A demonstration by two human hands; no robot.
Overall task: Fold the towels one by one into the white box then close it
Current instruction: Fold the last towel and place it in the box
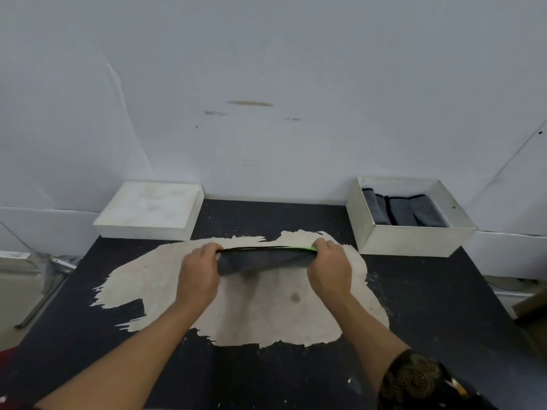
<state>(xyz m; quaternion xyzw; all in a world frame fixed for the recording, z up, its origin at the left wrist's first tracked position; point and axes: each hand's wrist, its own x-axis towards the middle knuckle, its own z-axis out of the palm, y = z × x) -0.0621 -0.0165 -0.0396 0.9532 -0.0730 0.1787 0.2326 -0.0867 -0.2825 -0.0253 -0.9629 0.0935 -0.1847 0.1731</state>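
Dark grey towel with green trim (pixel 263 261) hangs taut over the surface's (pixel 429 306) centre, pinched by left hand (pixel 199 275) and right hand (pixel 330 269); match corners evenly before lowering toward the open white box (pixel 411 239) at the far right corner.

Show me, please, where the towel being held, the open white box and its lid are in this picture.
towel (pixel 263 260): head view, on the dark cloth hanging between the hands.
open white box (pixel 411 241): head view, on its near outer wall.
lid (pixel 154 204): head view, on its flat top.
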